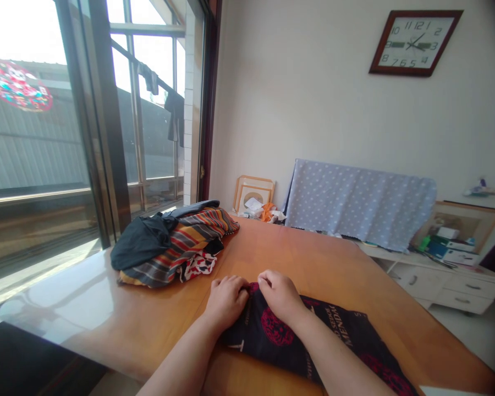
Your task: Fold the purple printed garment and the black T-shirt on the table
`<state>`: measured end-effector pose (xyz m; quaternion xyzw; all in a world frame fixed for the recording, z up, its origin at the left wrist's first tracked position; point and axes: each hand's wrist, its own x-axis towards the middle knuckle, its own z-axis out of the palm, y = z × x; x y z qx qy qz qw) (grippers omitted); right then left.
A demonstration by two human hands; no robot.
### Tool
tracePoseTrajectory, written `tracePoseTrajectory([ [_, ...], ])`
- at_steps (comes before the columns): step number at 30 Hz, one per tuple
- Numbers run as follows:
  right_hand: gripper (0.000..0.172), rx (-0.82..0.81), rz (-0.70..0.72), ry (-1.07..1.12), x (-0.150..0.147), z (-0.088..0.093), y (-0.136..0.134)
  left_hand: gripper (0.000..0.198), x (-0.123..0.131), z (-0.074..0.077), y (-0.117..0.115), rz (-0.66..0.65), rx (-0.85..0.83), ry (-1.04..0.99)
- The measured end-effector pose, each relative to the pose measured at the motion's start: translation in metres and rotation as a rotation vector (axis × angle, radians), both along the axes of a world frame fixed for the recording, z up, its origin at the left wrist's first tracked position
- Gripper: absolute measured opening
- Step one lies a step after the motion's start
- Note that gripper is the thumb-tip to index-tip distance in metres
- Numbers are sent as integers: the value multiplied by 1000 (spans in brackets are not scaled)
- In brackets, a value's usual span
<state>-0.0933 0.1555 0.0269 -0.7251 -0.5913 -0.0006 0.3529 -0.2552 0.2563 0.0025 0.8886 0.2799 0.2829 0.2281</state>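
A dark navy cloth (277, 329) with magenta round motifs and pale lettering lies flat in a long strip on the wooden table. My left hand (227, 300) rests at its left end, fingers curled and closed on the edge. Closed in a fist, my right hand (281, 294) grips the cloth's far edge a short way to the right. The fingertips of both hands are partly hidden. My right forearm crosses over the cloth and covers some of it.
A heap of clothes (177, 236), dark and striped, sits at the table's left. The glossy wooden table (297, 253) has an edge along the right. Beyond stand a polka-dot cover (355, 201), a white cabinet (441, 280) and framed pictures. Glass windows line the left side.
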Motion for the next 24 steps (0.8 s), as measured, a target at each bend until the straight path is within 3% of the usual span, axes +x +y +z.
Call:
tracePoseTrajectory([
  [4,23,-9,96,-1,-7,-11,-11,24,-3,-3,11,245,-32,34],
  [6,25,27,54,0,-6,-18,-13,29,-4,-4,13,272,-62,28],
  [10,24,102,-38,-18,-2,-26,-14,32,0,-6,10,127,-191,-104],
  [15,20,167,-48,-49,-6,-27,-17,50,7,-17,9,-69,-296,-268],
  [19,24,162,-30,-100,-14,-25,-20,55,14,-30,15,-52,-248,-287],
  [24,41,-107,149,-157,-19,-28,-19,55,18,-38,24,6,-340,-383],
])
